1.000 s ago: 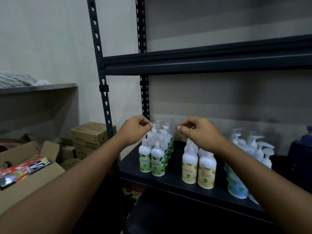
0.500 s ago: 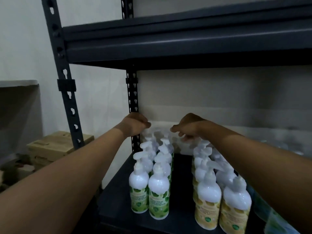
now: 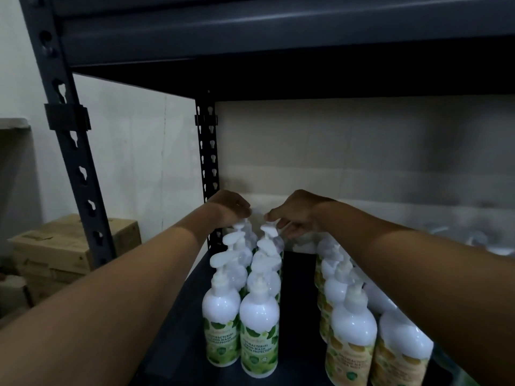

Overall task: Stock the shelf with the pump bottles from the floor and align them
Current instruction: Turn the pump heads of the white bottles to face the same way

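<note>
Both arms had pushed deeper: L hand (image 3: pixel 229 208) and R hand (image 3: pixel 296 214) each pinched a rear pump top (image 3: pixel 241 226). Green bottles (image 3: pixel 259 316) stood in 2 rows on shelf (image 3: pixel 178 338), yellow ones (image 3: pixel 352 327) beside — stocking seemed mostly done, aligning remained.

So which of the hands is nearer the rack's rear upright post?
Left. The left hand is just right of the rear post, nearly against it; the right hand sits farther right.
</note>
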